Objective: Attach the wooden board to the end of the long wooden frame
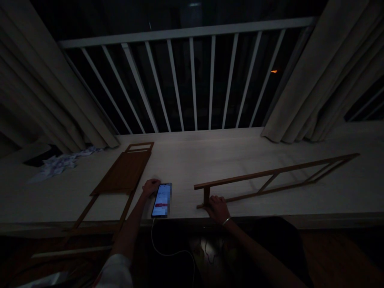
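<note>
Our right hand [218, 208] grips a wooden frame [270, 172]

From the head view, our fingers close round the near end of the wooden frame, at 5 o'clock; it stretches toward 3 o'clock over a pale ledge [180, 160]. Our left hand [151, 187], between 7 and 8, curls loosely by a lit phone [160, 200] at 7; we cannot tell whether they touch.

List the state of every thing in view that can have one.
Phone: screen lit, cable plugged in
Cable: slack, curving below the ledge
Right wooden frame: raised on one long side
Left wooden frame: lying down, near end past the ledge edge
Left curtain: drawn aside
Right curtain: drawn aside
Orange light: lit
Left hand: beside phone
Right hand: at right frame's near end, grip unclear
</note>
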`<action>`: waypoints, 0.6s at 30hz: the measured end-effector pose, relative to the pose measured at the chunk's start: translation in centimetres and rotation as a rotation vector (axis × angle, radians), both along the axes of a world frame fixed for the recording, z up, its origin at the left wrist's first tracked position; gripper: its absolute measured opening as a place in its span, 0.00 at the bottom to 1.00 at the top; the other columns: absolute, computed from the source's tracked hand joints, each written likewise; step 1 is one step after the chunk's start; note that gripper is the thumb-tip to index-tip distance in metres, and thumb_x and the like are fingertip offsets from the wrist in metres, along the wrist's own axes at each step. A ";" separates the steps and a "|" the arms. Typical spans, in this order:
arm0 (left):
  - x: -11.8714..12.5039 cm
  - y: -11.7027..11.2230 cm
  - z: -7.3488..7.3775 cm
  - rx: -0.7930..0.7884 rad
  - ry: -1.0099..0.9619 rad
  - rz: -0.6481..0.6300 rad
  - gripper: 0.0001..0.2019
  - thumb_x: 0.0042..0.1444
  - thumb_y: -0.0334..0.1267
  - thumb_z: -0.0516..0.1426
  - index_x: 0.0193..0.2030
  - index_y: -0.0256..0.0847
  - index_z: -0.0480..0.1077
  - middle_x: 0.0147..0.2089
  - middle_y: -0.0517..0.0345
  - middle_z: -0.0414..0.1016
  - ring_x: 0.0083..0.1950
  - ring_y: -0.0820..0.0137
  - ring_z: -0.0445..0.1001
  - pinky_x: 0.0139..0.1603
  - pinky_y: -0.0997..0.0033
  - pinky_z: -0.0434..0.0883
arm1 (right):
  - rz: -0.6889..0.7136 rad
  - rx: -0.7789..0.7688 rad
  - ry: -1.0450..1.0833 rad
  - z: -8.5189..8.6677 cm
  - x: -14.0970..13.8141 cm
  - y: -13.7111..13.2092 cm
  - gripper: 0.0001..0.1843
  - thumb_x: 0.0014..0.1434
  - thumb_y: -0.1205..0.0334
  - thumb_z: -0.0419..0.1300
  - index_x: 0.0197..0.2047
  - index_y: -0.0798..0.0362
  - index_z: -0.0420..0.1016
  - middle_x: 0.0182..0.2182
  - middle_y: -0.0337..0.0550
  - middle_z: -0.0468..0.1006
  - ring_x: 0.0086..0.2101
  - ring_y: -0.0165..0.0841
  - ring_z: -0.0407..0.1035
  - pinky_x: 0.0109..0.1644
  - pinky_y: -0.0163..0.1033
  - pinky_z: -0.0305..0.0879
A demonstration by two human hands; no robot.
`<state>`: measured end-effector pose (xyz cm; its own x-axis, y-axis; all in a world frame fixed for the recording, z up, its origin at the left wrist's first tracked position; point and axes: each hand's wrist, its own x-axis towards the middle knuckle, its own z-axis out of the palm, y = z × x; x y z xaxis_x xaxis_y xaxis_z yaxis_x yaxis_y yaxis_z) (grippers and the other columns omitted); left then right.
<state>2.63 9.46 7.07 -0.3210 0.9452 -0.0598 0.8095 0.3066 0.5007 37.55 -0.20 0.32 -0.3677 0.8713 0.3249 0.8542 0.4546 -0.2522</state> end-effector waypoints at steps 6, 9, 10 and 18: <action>-0.1 -0.1 0.1 -0.025 -0.095 -0.059 0.14 0.55 0.44 0.52 0.41 0.34 0.67 0.40 0.54 0.71 0.42 0.69 0.70 0.44 0.61 0.67 | -0.008 0.013 -0.010 0.1 0.0 -0.1 0.11 0.55 0.54 0.53 0.37 0.52 0.67 0.34 0.45 0.69 0.37 0.37 0.59 0.41 0.41 0.47; -0.1 -0.2 0.1 -0.016 -0.142 -0.076 0.14 0.55 0.42 0.51 0.43 0.34 0.65 0.43 0.54 0.69 0.42 0.69 0.69 0.42 0.62 0.68 | -0.004 0.013 -0.007 0.3 -0.1 -0.2 0.12 0.55 0.53 0.53 0.37 0.52 0.67 0.34 0.45 0.69 0.37 0.37 0.59 0.41 0.41 0.47; -0.1 -0.3 0.1 -0.011 -0.156 -0.081 0.14 0.56 0.41 0.51 0.44 0.34 0.65 0.44 0.54 0.68 0.42 0.69 0.69 0.42 0.63 0.69 | -0.004 0.012 -0.008 0.3 -0.1 -0.2 0.12 0.55 0.53 0.53 0.37 0.52 0.67 0.34 0.45 0.69 0.37 0.37 0.59 0.41 0.41 0.47; -0.7 -0.3 -0.2 0.035 -0.230 -0.105 0.13 0.56 0.40 0.51 0.44 0.35 0.65 0.43 0.54 0.68 0.41 0.70 0.69 0.41 0.64 0.69 | 0.004 -0.016 -0.025 0.0 0.0 0.0 0.09 0.55 0.56 0.54 0.36 0.51 0.67 0.34 0.44 0.69 0.37 0.37 0.59 0.42 0.41 0.46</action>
